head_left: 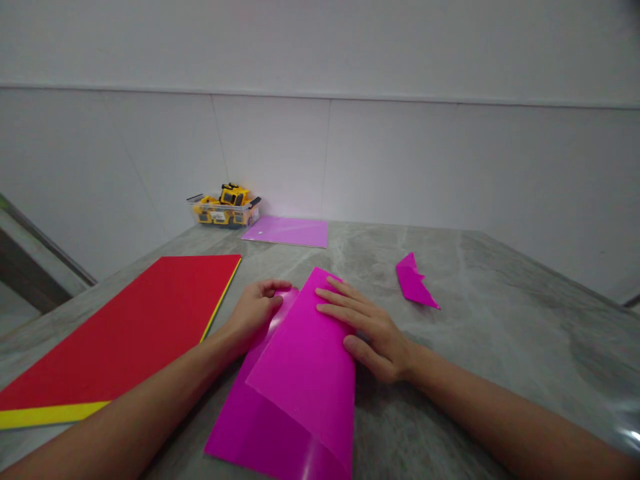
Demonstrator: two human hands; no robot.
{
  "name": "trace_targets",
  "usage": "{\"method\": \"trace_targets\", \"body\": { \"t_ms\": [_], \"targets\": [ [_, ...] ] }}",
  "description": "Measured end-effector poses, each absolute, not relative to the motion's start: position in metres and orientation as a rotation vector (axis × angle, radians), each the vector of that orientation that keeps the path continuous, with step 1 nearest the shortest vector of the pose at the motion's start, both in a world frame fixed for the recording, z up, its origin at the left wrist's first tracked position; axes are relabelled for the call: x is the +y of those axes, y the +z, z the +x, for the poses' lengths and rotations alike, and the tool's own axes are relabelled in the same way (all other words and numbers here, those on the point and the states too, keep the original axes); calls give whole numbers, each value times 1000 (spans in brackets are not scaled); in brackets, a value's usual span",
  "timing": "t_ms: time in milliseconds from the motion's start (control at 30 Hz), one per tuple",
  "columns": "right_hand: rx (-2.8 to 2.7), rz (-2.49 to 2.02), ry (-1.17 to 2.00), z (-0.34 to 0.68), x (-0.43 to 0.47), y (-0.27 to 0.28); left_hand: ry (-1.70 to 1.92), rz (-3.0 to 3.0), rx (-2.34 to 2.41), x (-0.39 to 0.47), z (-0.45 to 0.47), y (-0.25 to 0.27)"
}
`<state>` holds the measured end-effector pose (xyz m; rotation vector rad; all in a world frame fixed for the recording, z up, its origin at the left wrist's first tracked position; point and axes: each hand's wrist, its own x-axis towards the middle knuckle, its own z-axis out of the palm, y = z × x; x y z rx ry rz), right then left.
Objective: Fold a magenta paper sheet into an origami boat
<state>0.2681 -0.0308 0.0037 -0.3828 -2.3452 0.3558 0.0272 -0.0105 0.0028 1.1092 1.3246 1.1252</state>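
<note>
A sheet of magenta paper (305,360) lies before me, bent over on itself, its right side curving up in a loose fold. My left hand (255,310) pinches the sheet's far left edge between thumb and fingers. On the right part of the folded layer rests my right hand (375,327), its fingers stretched out and slightly spread. To the right of that hand, apart from it, sits a small folded magenta paper piece (415,283) with a jagged edge.
A stack of red and yellow sheets (135,327) lies on the left of the grey marbled table (490,347). At the back stand a clear plastic box (225,215) of yellow toy vehicles (234,195) and, beside it, a flat lilac sheet (290,231). A white wall (400,160) closes the far side.
</note>
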Motion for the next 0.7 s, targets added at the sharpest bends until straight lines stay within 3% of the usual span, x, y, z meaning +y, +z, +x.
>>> {"method": "trace_targets", "body": {
  "t_ms": [167, 467, 700],
  "targets": [
    [-2245, -524, 419, 263, -30, 1, 1100, 975, 1284, -18, 33, 3],
    [-1823, -1523, 533, 246, -31, -11, 1054, 819, 1193, -20, 37, 6],
    [-1959, -1546, 729, 246, -35, 0, 1077, 813, 1117, -21, 38, 5]
  ]
}}
